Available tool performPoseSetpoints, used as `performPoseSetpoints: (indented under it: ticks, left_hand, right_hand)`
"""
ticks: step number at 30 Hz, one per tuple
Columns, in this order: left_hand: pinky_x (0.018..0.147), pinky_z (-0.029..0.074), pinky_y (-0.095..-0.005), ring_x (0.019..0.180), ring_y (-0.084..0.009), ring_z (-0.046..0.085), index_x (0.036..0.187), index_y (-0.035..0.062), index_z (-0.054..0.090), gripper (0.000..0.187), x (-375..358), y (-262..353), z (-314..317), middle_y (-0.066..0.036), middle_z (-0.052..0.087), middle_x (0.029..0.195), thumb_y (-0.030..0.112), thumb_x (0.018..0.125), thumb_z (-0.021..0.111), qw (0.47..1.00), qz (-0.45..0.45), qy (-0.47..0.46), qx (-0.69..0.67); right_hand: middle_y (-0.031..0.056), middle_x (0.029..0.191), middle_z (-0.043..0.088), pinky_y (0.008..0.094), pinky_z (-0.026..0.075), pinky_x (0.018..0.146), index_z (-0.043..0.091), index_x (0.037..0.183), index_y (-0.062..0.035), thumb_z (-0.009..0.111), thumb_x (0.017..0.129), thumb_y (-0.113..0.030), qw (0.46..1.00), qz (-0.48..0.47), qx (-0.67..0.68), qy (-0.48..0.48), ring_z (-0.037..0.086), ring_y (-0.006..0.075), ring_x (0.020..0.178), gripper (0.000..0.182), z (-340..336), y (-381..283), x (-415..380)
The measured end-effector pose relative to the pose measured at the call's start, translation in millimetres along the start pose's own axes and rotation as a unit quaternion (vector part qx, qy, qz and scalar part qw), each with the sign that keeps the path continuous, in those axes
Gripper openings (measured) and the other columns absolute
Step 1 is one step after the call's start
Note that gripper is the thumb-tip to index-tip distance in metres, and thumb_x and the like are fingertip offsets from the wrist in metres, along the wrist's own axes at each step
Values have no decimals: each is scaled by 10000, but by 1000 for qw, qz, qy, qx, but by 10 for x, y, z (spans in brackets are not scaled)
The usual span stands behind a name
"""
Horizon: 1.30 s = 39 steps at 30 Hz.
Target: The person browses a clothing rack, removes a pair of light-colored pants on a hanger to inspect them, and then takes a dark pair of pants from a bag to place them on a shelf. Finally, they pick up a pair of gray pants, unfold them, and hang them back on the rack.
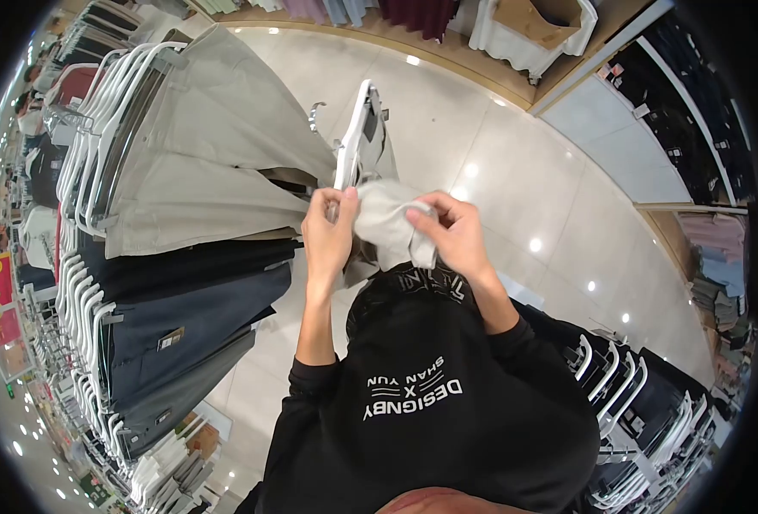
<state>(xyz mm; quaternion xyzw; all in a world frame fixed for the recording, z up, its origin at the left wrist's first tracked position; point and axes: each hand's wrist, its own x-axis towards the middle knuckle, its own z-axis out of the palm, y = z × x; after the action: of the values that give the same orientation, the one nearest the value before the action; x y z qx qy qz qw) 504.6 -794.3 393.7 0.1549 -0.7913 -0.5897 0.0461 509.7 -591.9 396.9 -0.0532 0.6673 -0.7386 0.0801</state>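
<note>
My left hand [327, 236] is closed on the end of a white hanger [362, 128], which points away from me with its metal hook to the left. Light grey cloth [387, 218] hangs at the hanger and bunches between my two hands. To the right, my right hand [456, 236] pinches an edge of this cloth between thumb and fingers. The cloth is partly blurred, so its shape cannot be told. Left of my hands, light grey shorts [216, 146] hang on a rack, their lower edge close to my left wrist.
Dark trousers [190, 334] on white hangers fill the rack at the left. Another rack with white hangers [623, 377] stands at the lower right. Shelves with folded clothes [722, 274] line the right side and the top. Glossy tiled floor [516, 188] lies beyond my hands.
</note>
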Motion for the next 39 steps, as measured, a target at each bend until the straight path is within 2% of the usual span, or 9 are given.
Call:
performPoseSetpoints:
  ticks: [3,9,12,13,16,22,25,32,39]
  left_hand:
    - [666,413,-317,720,-143,490,834,-31,625,366,-45,-72,-45,-64,554,760,309,961,680,999,5,-9,34]
    - [581,360,-318,669,-150,451,821,6,716,333,-247,-46,-41,-16,471,765,284,753,886,996,52,-59,51]
    - [591,324,-250,720,-95,417,831,-36,665,304,-340,88,-35,10,439,803,180,768,869,985,113,-89,101]
    - [584,339,-244,748,-86,422,894,-31,696,290,-363,159,-36,7,439,804,161,766,873,988,66,-106,89]
    - [532,325,-295,633,-122,413,935,-15,734,332,-343,-157,71,-23,463,767,228,763,882,996,61,-61,17]
    - [583,405,-295,664,-136,525,936,-25,751,220,-340,-35,100,-53,568,820,166,845,810,996,85,-5,-25]
    - [567,386,-293,647,-126,496,907,-13,760,239,-347,-55,76,-38,552,799,202,828,826,996,78,-28,16]
    - [548,359,-286,639,-116,464,882,3,761,254,-422,-127,108,-30,532,773,245,830,817,998,35,-43,20]
    - [592,409,-303,665,-140,502,889,-22,742,252,-472,-185,90,-59,549,763,229,908,749,998,40,-40,-5]
  right_hand:
    - [30,823,704,205,475,624,652,978,11,661,999,-192,980,81,167,70,591,27,677,205,-41,-3,140]
    - [-26,764,639,217,436,584,669,993,-13,622,1023,-273,979,100,155,83,550,14,666,266,158,209,190]
    - [-21,796,652,211,447,613,678,1050,-6,615,1025,-284,981,132,137,35,562,20,700,287,236,172,179]
    - [-5,835,675,211,460,638,678,1099,16,628,1016,-237,976,161,145,17,580,36,720,271,257,110,156]
    - [14,872,694,222,476,655,673,1118,30,652,995,-184,989,122,78,-26,597,49,749,247,249,95,120]
    - [1,826,695,224,459,626,702,1046,27,693,953,-128,987,108,-68,-94,573,34,705,182,64,67,10]
    - [87,809,718,265,512,647,705,1024,44,698,924,-136,966,134,-164,-150,629,85,710,206,76,-71,-8]
    - [146,760,693,314,538,629,697,948,51,705,874,-142,973,20,-187,-137,661,200,647,207,218,-10,-85]
    - [153,762,679,319,528,593,676,899,47,715,865,-163,966,75,-200,-148,653,217,615,216,228,-33,-97]
